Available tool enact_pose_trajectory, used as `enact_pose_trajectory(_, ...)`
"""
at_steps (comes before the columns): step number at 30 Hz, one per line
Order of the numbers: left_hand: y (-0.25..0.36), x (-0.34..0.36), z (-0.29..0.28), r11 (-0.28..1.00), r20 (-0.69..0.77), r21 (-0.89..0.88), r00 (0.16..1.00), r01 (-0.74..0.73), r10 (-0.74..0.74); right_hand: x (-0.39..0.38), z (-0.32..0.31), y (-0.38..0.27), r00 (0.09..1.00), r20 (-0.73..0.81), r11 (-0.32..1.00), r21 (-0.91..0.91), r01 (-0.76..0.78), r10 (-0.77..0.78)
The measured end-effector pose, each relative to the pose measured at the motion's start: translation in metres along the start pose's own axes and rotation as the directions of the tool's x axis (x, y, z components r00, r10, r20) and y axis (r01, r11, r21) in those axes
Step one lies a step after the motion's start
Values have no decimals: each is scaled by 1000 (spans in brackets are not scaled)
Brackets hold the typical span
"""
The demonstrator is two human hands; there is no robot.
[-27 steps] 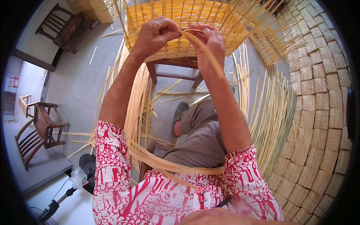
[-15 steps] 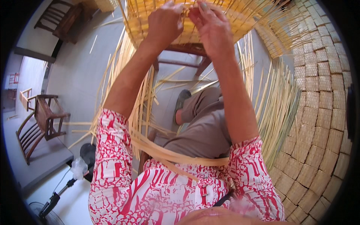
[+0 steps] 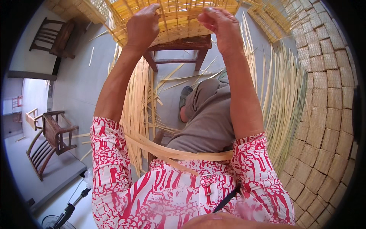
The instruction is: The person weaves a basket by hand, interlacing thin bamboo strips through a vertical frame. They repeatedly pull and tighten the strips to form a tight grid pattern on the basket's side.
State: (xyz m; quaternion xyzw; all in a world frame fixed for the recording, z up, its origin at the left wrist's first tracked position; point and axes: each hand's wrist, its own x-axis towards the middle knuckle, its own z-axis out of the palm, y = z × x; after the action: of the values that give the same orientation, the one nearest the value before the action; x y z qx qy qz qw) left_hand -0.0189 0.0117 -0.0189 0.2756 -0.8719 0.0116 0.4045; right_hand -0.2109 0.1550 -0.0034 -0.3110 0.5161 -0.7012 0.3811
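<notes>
Both arms reach straight out toward 12 o'clock. The left hand (image 3: 143, 26) and right hand (image 3: 219, 24) rest on the woven mat (image 3: 179, 19), which lies on a wooden stool (image 3: 179, 47). Both hands' fingers are curled tight on thin strips (image 3: 139, 110) of the mat.

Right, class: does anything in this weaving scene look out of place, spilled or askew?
Yes. Loose bamboo strips lie scattered at odd angles on the grey floor under the wooden stool, apart from the tidy bundle. Both the left hand and right hand work the woven mat.
</notes>
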Motion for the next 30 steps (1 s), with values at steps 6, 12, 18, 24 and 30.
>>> enact_pose_trajectory(6,35,-4,-15,941,-161,-335,982,44,-103,-7,10,13,894,-107,899,109,-424,434)
enact_pose_trajectory(12,59,16,15,992,22,-41,992,-123,124,11,13,26,909,-289,883,444,-152,301)
enact_pose_trajectory(18,56,41,22,1000,37,-4,999,-24,24,26,22,27,914,-335,916,390,-88,230)
enact_pose_trajectory(24,50,37,16,976,39,-212,999,44,-37,22,21,30,910,-340,864,502,-39,238)
enact_pose_trajectory(30,34,36,7,830,102,-558,994,21,44,23,9,31,980,-7,438,895,-83,200)
